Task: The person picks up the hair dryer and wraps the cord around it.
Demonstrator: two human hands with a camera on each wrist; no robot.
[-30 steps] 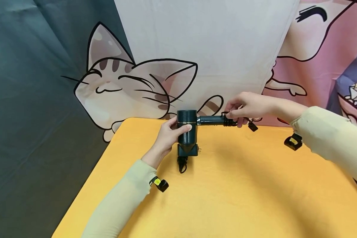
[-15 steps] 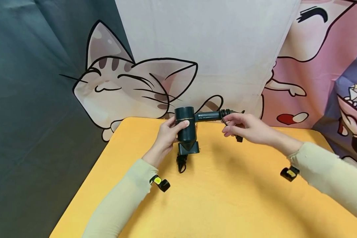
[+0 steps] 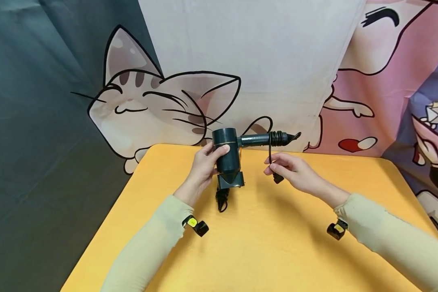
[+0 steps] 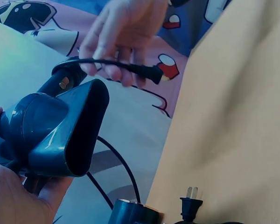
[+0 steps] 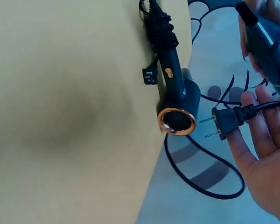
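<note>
My left hand (image 3: 204, 166) grips the barrel of a dark green hair dryer (image 3: 227, 158), thumb across its front. The dryer's flat nozzle (image 4: 86, 128) points down toward the table, and its handle reaches right. Black power cord (image 3: 276, 138) is coiled round the handle end. From that coil a loose length hangs down, and my right hand (image 3: 295, 173) pinches it just above the two-pin plug (image 5: 226, 122). Behind the held dryer, a second hair dryer (image 5: 189, 93) with a copper-coloured ring lies on the table. In the head view it is mostly hidden; its cord-wrapped handle (image 3: 222, 198) shows.
A yellow cloth covers the table (image 3: 263, 243). The second dryer's plug (image 4: 191, 205) lies beside it. Right behind the table's back edge hangs a printed backdrop (image 3: 277, 52) with cartoon cats. A dark curtain (image 3: 40, 162) is at the left.
My right hand has come from the handle end down and left, drawing the plug end of the cord off the coil. The held dryer has shifted slightly up and left.
</note>
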